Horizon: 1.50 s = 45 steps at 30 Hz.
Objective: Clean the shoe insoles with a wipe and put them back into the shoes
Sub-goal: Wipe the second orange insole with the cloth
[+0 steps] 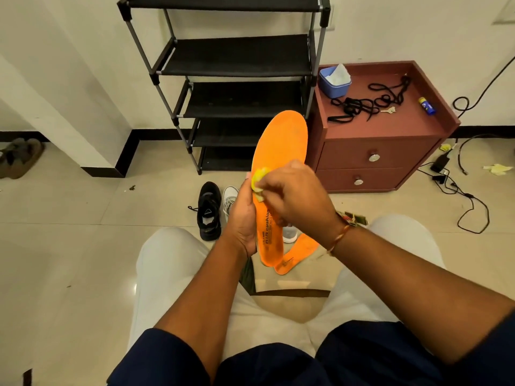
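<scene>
An orange insole (281,146) stands upright in front of me, heel down, with my left hand (242,218) gripping its lower left edge. My right hand (295,196) presses a crumpled yellow wipe (259,178) against the insole's middle. A second orange insole (298,253) lies on the floor just below, partly behind the held one. A black shoe (209,210) and a white shoe (230,199) sit on the floor to the left of my hands; the white one is mostly hidden.
A black shoe rack (237,65) stands against the wall. To its right, a brown cabinet (384,151) carries a blue wipe tub (334,80), black laces (370,101) and a small tube. Cables (462,196) trail on the floor at right. Sandals (19,157) lie at far left.
</scene>
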Tool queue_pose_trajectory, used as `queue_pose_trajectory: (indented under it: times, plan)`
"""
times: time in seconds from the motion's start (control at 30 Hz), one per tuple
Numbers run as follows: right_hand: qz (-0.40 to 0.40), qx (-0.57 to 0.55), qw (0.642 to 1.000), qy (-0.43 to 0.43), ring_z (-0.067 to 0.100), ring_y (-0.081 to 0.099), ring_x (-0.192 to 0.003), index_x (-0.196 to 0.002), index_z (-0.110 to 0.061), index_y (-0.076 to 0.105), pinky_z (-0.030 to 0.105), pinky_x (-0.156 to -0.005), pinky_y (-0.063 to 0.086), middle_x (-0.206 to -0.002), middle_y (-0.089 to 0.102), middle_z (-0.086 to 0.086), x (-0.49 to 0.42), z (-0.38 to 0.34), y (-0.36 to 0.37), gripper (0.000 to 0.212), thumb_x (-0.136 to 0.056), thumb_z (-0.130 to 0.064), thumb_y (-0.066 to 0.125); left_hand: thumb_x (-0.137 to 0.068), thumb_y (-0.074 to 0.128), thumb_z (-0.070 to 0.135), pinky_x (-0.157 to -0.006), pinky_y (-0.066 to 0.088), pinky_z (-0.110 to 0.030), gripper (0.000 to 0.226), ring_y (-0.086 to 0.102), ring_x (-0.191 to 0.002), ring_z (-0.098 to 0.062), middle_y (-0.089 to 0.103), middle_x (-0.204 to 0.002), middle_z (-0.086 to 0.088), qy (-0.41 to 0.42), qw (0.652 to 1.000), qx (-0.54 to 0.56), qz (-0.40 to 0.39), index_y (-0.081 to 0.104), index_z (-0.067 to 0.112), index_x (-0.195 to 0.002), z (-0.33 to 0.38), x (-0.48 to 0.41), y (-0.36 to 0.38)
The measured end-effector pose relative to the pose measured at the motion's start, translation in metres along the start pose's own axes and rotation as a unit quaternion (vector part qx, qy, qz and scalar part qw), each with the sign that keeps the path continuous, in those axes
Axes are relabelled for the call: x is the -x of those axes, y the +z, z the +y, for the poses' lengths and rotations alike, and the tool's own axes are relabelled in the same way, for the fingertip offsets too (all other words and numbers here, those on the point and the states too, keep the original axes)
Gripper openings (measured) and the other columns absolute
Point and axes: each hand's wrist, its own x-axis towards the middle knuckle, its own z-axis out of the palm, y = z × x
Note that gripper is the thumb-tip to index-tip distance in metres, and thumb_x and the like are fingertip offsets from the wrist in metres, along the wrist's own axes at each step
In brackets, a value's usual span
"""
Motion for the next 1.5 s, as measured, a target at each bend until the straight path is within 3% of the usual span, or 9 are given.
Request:
queue_pose_trajectory:
  times: [0.07, 0.2, 0.33, 0.57, 0.8, 1.07, 1.23, 1.33, 1.5]
  plan:
    - [0.002, 0.004, 1.000, -0.023, 0.022, 0.054, -0.089, -0.099, -0.027, 0.075, 0.043, -0.075, 0.047, -0.090, 0.073, -0.008, 0.008, 0.000, 0.001, 0.014, -0.089, -0.027, 0.065, -0.100, 0.031, 0.064, -0.086, 0.048, -0.042, 0.066, 0.064, -0.101, -0.029, 0.068, -0.115, -0.018, 0.002, 1.000, 0.009, 0.010, 0.074, 0.016, -0.116, 0.000, 0.000, 0.000]
    - [0.061, 0.085, 0.994, -0.003, 0.026, 0.055, -0.090, -0.098, -0.025, 0.075, 0.045, -0.076, 0.046, -0.091, 0.074, -0.004, -0.015, 0.013, -0.017, 0.014, -0.090, -0.029, 0.064, -0.101, 0.026, 0.065, -0.054, 0.043, -0.026, 0.067, 0.058, -0.073, -0.021, 0.065, -0.094, -0.015, -0.021, 0.999, -0.031, 0.005, 0.065, 0.013, -0.121, 0.001, 0.000, 0.001]
    - [0.112, 0.065, 0.986, 0.101, 0.028, 0.056, -0.097, -0.102, -0.025, 0.076, 0.044, -0.080, 0.049, -0.097, 0.074, -0.002, -0.040, 0.033, -0.034, 0.016, -0.090, -0.026, 0.065, -0.101, 0.023, 0.066, -0.054, 0.044, -0.025, 0.071, 0.059, -0.070, -0.019, 0.064, -0.097, -0.017, -0.036, 0.997, -0.068, -0.008, 0.058, 0.010, -0.127, 0.000, 0.001, -0.001]
    - [0.019, 0.016, 0.999, -0.024, 0.023, 0.054, -0.086, -0.100, -0.024, 0.074, 0.043, -0.075, 0.047, -0.092, 0.073, -0.004, 0.001, 0.000, -0.007, 0.015, -0.090, -0.027, 0.062, -0.104, 0.028, 0.060, -0.052, 0.041, -0.028, 0.061, 0.061, -0.059, -0.018, 0.067, -0.072, -0.009, 0.012, 0.998, -0.067, 0.020, 0.069, 0.015, -0.105, 0.001, 0.001, 0.000]
    - [0.116, 0.076, 0.987, 0.082, 0.026, 0.059, -0.087, -0.100, -0.027, 0.075, 0.044, -0.080, 0.047, -0.089, 0.073, -0.006, -0.029, 0.062, -0.037, 0.015, -0.089, -0.031, 0.067, -0.099, 0.022, 0.069, -0.053, 0.045, -0.023, 0.080, 0.059, -0.070, -0.018, 0.066, -0.100, -0.017, -0.026, 0.999, -0.027, -0.017, 0.081, 0.016, -0.103, 0.004, 0.002, -0.003]
    - [-0.036, 0.051, 0.995, -0.074, 0.021, 0.055, -0.086, -0.097, -0.027, 0.076, 0.037, -0.071, 0.044, -0.094, 0.073, -0.010, 0.021, 0.025, -0.017, 0.014, -0.089, -0.029, 0.064, -0.100, 0.027, 0.068, -0.054, 0.046, -0.025, 0.075, 0.059, -0.073, -0.018, 0.067, -0.108, -0.016, 0.000, 1.000, -0.016, -0.005, 0.052, 0.011, -0.141, 0.000, -0.007, -0.011]
    - [0.075, 0.120, 0.990, 0.011, 0.026, 0.057, -0.085, -0.097, -0.027, 0.075, 0.042, -0.073, 0.046, -0.088, 0.073, -0.005, -0.015, 0.054, -0.040, 0.010, -0.089, -0.029, 0.068, -0.099, 0.024, 0.069, -0.052, 0.043, -0.023, 0.078, 0.058, -0.069, -0.016, 0.066, -0.107, -0.016, -0.033, 0.999, -0.005, -0.026, 0.067, 0.010, -0.127, -0.002, -0.005, -0.006]
    - [0.104, 0.001, 0.989, 0.102, 0.021, 0.060, -0.092, -0.097, -0.029, 0.075, 0.044, -0.082, 0.050, -0.092, 0.072, -0.012, -0.036, 0.073, -0.049, 0.012, -0.088, -0.032, 0.067, -0.098, 0.022, 0.069, -0.051, 0.041, -0.022, 0.081, 0.057, -0.067, -0.015, 0.064, -0.110, -0.016, -0.041, 0.998, 0.013, -0.053, 0.080, 0.014, -0.107, 0.000, 0.000, -0.001]
    - [0.110, -0.212, 0.954, 0.179, 0.001, 0.063, -0.088, -0.094, -0.026, 0.074, 0.028, -0.082, 0.055, -0.092, 0.069, -0.015, -0.034, 0.072, -0.040, 0.012, -0.086, -0.016, 0.074, -0.099, 0.022, 0.068, -0.053, 0.044, -0.024, 0.080, 0.060, -0.070, -0.018, 0.066, -0.111, -0.017, -0.049, 0.997, 0.015, -0.056, 0.081, 0.015, -0.104, 0.002, 0.003, 0.000]
